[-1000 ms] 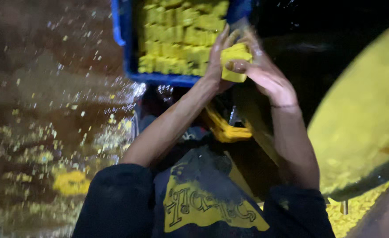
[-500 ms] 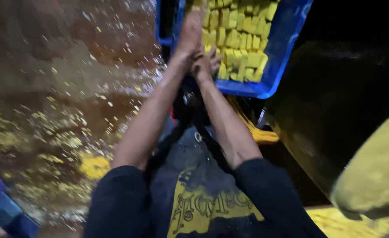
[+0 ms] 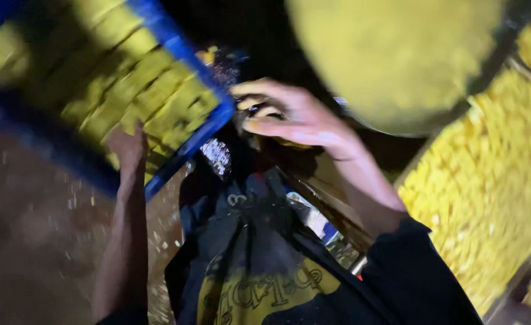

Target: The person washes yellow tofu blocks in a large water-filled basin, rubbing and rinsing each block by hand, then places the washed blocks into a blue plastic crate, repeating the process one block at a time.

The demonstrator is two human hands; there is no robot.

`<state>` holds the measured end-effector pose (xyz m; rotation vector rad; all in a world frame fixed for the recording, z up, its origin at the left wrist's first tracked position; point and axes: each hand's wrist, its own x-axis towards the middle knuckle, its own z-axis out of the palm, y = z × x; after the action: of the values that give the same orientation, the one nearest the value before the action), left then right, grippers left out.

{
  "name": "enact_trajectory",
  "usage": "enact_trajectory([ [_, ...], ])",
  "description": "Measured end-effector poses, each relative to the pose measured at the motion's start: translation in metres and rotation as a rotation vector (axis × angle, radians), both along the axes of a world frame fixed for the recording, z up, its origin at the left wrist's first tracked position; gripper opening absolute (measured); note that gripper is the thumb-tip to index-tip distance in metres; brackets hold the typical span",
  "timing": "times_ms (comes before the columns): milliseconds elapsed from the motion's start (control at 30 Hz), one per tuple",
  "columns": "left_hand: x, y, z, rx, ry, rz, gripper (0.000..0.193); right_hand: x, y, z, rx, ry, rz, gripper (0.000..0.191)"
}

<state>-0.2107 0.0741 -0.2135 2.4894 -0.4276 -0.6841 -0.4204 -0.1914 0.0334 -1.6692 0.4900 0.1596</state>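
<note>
Dim wet brown floor (image 3: pixel 30 241) is lying beneath, while the left hand (image 3: pixel 127 147) is pressing open fingers against the blue crate (image 3: pixel 181 144) of yellow blocks (image 3: pixel 127 84), and the right hand (image 3: pixel 295 117) is hovering empty, fingers loosely spread, beside the crate's corner.

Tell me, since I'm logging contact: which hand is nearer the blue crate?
Left. The left hand lies inside the blue crate, on the yellow blocks; the right hand hangs just off its corner.

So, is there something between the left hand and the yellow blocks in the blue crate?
Nothing visible. The left hand already lies on the yellow blocks inside the blue crate. The right hand is apart, beside the crate's corner.
</note>
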Motion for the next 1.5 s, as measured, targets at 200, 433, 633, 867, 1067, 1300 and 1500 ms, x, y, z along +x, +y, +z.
enact_trajectory([
  [200,-0.085,-0.212,0.153,-1.254,-0.261,-0.439,0.046,-0.141,-0.143,0.049,-0.732,0.069,-0.286,0.048],
  [433,-0.224,-0.365,0.156,-0.025,-0.187,-1.297,0.031,-0.191,-0.223,-0.035,-1.180,0.322,0.361,0.059],
  [633,-0.231,-0.392,0.105,-0.030,0.184,-0.911,0.029,-0.200,-0.264,-0.081,-0.902,0.151,0.216,0.064],
  [867,-0.193,-0.402,0.159,-0.196,-0.128,-1.176,0.035,-0.176,-0.344,-0.052,-0.555,0.012,-0.059,0.036],
  [1067,-0.176,-0.491,0.163,-0.184,-0.204,-1.200,0.029,-0.115,-0.403,-0.042,-0.772,0.262,-0.310,0.038],
  [1300,-0.163,-0.511,0.086,-0.009,-0.286,-1.217,0.034,-0.062,-0.406,-0.073,-1.164,0.507,-0.153,0.036],
  [1500,-0.135,-0.503,0.113,-0.195,-0.290,-1.277,0.038,-0.078,-0.395,-0.067,-1.557,-0.343,0.107,0.029],
])
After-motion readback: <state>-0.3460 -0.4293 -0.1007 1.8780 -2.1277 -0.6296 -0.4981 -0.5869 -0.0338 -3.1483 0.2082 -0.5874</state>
